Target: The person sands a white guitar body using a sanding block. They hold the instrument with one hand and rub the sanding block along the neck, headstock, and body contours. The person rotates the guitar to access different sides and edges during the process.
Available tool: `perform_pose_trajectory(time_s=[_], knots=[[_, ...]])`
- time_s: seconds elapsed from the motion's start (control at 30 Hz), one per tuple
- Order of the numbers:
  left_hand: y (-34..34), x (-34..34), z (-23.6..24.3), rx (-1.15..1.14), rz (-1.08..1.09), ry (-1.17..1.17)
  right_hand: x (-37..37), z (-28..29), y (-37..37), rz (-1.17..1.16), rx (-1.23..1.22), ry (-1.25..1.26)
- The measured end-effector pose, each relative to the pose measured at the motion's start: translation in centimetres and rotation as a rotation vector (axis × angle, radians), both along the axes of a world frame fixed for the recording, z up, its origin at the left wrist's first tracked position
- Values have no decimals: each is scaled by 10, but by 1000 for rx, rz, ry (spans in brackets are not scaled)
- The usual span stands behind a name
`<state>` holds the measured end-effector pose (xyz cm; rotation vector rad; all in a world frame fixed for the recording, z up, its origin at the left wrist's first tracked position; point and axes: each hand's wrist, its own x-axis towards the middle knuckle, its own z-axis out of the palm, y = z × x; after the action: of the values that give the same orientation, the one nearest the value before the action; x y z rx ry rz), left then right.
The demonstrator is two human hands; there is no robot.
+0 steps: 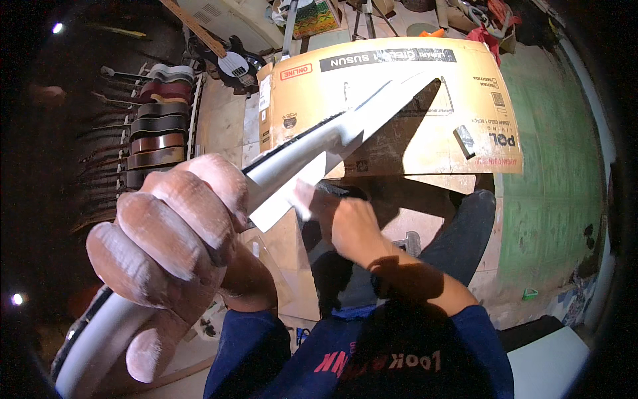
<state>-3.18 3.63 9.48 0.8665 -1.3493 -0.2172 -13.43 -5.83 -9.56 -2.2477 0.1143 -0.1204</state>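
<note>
White neck-like piece (302,154), gripped in dusty left hand (174,233); white sheet (278,207), pinched in right hand (347,223); apparently mid-rubbing; steady support likely needed next.

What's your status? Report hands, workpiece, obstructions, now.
Left hand gripping long white piece. Right hand blurred at white sheet, grip unclear. Piece slants across view, overlapping cardboard. No obstruction visible at hands.
</note>
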Motion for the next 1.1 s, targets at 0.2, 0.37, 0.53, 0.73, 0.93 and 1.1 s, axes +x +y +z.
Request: perform_pose_trajectory(time_s=[0.2, 0.37, 0.53, 0.73, 0.93, 1.1], knots=[[0, 2, 1, -17, 10, -2, 13, -54, 14, -119, 59, -227], [-7, 0, 2, -14, -33, -6, 13, -23, -8, -169, 51, -126], [-6, 2, 2, -4, -47, -3, 16, -31, 8, -106, 37, -203], [-4, 2, 5, 12, 4, 5, 11, -37, 15, -60, 68, -296], [-5, 1, -2, 1, -9, 8, 22, -24, -14, -172, 44, -114], [-6, 1, -5, -3, -15, 14, 24, -40, -15, -197, -53, -195]])
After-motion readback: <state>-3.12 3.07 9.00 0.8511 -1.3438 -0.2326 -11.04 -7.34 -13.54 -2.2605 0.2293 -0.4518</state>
